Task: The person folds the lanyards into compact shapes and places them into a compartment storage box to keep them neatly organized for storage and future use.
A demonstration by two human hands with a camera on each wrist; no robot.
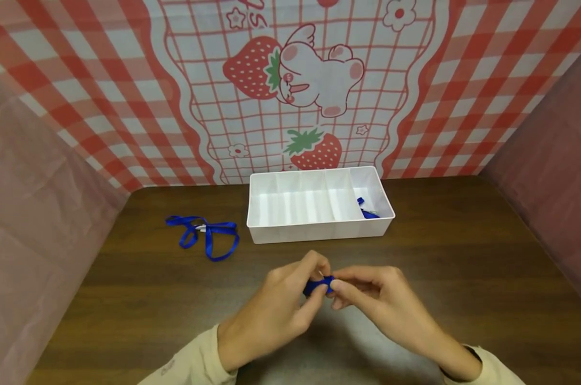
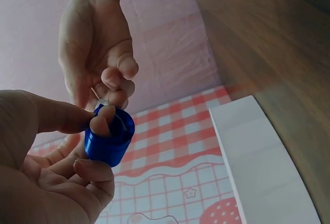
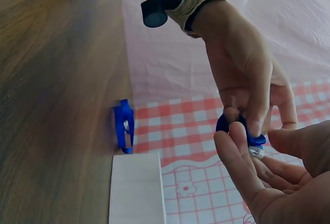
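Observation:
A blue ribbon lanyard (image 2: 109,147), wound into a compact roll, is held between both hands above the table's front part. My left hand (image 1: 276,305) grips the roll, one fingertip inside its loop and the thumb against its side. At the roll's right end, my right hand (image 1: 391,307) pinches with thumb and index finger. Its other fingers curl loosely below. A small shiny metal clip (image 3: 256,152) shows at the roll's end in the right wrist view; fingers partly cover it. Some of the ribbon is hidden by the fingers.
Behind the hands stands a white divided box (image 1: 314,231); blue ribbon pieces (image 1: 369,214) lie in its rightmost compartment. An unrolled blue lanyard (image 1: 215,230) with a whitish part lies left of the box. A checked strawberry cloth (image 1: 175,133) hangs at the table's back edge.

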